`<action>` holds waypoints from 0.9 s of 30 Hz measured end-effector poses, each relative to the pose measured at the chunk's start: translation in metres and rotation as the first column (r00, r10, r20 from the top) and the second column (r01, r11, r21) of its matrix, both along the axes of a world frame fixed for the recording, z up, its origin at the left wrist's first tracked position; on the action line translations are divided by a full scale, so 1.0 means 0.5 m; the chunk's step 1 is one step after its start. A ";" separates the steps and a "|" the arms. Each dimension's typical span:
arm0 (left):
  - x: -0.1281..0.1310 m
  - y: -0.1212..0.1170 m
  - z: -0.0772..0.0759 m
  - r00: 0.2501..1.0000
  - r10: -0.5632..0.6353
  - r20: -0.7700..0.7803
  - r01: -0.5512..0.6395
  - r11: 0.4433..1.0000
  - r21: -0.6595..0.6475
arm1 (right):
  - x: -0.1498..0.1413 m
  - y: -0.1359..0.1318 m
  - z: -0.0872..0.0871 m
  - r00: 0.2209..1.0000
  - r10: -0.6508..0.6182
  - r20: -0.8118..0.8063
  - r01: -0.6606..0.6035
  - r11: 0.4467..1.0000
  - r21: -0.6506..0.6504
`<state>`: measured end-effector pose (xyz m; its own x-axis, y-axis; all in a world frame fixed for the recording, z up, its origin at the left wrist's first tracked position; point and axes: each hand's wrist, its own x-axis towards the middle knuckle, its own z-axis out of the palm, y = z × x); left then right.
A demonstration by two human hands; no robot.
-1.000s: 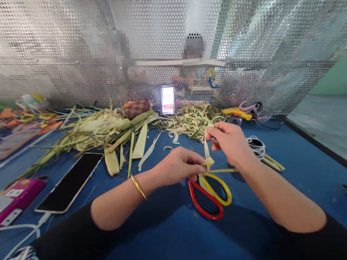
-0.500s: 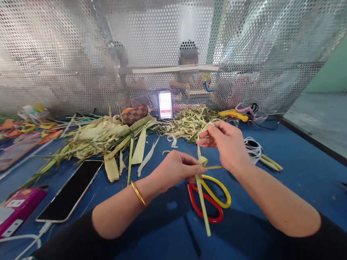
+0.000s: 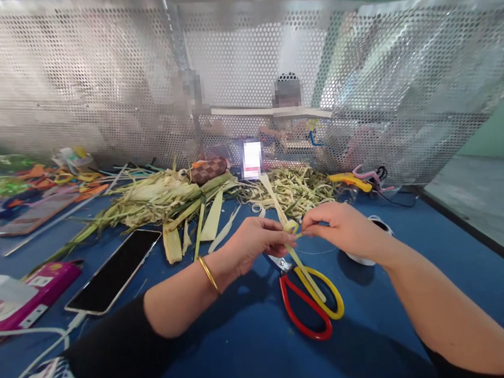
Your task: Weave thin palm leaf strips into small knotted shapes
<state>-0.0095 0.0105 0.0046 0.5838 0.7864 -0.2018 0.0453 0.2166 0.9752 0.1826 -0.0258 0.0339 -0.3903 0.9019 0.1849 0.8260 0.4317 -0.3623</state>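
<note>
My left hand (image 3: 260, 239), with a gold bangle at the wrist, pinches a pale green strip of plant leaf (image 3: 303, 267) where it is looped or knotted. One end of the strip stands up toward the back; the other slants down over the scissors. My right hand (image 3: 337, 225) is closed at the fingertips on a short thin end of the strip beside the loop. Below both hands, scissors (image 3: 306, 308) with one red and one yellow handle lie on the blue table; my left hand hides part of their blades.
A heap of leaf husks (image 3: 147, 201) and a pile of shredded strips (image 3: 305, 187) lie at the back, before a perforated metal screen (image 3: 240, 49). On the left are a dark phone (image 3: 115, 271) and a magenta power strip (image 3: 40, 293). White cord (image 3: 376, 225) is near my right wrist.
My right hand has come down from the strip's upper end to the short end beside the loop. The strip's lower end has swung right, and the camera view has shifted slightly.
</note>
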 end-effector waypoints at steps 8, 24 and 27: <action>0.000 0.009 0.001 0.980 0.174 0.099 -0.159 0.977 -0.144 | -0.061 -0.024 -0.012 0.975 0.120 0.187 -0.210 0.776 0.595; 0.001 0.002 0.013 0.967 0.252 0.039 -0.253 0.967 0.008 | -0.121 -0.032 -0.079 0.888 -0.066 0.455 -0.366 0.499 0.786; -0.002 0.007 0.014 0.964 0.267 0.006 -0.267 0.962 0.049 | -0.128 -0.037 -0.084 0.908 -0.035 0.417 -0.349 0.487 0.801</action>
<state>-0.0104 0.0138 0.0115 0.3512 0.9226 -0.1594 -0.0065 0.1727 0.9850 0.1185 -0.0444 -0.0081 -0.7117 0.2921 0.6389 0.6837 0.4973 0.5341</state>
